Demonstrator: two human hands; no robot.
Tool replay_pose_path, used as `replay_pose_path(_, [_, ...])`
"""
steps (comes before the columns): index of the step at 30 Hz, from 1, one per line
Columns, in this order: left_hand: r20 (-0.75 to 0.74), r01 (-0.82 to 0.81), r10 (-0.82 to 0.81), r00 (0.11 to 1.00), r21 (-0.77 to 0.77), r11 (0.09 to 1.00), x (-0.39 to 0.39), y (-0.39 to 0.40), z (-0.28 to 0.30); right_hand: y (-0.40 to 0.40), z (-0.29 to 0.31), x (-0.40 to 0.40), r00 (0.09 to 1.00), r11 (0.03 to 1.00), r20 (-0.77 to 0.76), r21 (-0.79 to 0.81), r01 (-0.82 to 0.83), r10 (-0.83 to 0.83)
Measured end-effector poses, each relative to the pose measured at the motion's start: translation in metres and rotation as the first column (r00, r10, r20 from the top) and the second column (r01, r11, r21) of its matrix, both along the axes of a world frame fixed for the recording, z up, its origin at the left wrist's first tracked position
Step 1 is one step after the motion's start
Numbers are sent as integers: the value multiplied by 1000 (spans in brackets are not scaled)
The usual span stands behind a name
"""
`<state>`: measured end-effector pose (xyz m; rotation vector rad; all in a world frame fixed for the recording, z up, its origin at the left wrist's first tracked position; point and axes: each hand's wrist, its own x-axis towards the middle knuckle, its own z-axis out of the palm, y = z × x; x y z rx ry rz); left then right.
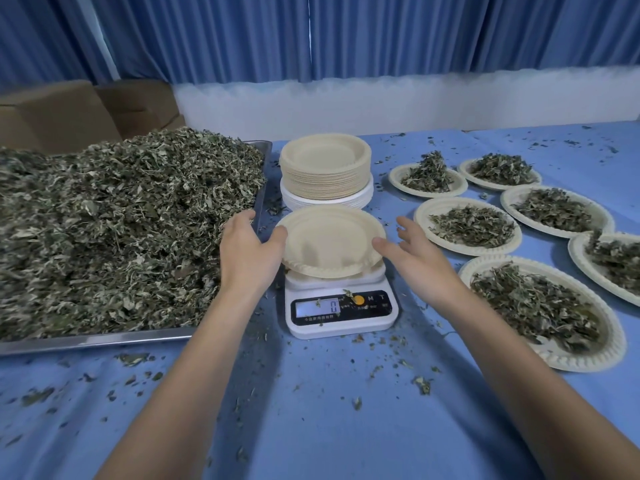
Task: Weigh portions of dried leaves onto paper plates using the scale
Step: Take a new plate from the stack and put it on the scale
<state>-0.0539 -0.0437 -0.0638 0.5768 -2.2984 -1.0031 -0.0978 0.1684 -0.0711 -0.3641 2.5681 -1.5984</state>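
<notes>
An empty beige round paper plate sits on the small white digital kitchen scale, whose display reads 0. The left hand touches the plate's left rim with its thumb, grip loose and open; the right hand touches the right rim, fingers spread, holding nothing. A heaped metal tray of dried green leaves lies left on the blue-covered worktop.

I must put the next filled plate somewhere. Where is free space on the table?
Free: the cloth in front of the scale, between both arms, with only crumbs, and the far right corner behind the filled plates. Crowded: the tray at left, the right side.
</notes>
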Motion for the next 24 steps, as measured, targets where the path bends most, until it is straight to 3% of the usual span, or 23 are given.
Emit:
replay_pose_path(5, [-21,4,-4,1000,8,1000,2,-9,16,-44,32,-3,987,998,-148,23,-55,58])
replay_pose_path(10, [-22,-123,123,992,11,992,14,-59,37,-142,58,-3,932,972,-277,33,-233,232])
replay_pose_path(15, [-31,-225,224,974,-13,974,20,-118,48,-233,62,-23,894,919,-242,221,-327,377])
replay_pose_path(19, [8,-277,279,960,-95,956,-1,-155,50,-275,62,-54,912,867,-180,419,-269,370])
replay_pose_path(22, [45,-304,314,948,-152,940,-19,-175,48,-296,59,-70,914,834,-105,460,-305,392])
replay_pose_path(24, [23,-306,313,949,-155,939,-30,-189,50,-309,59,-74,889,839,-195,461,-290,414])
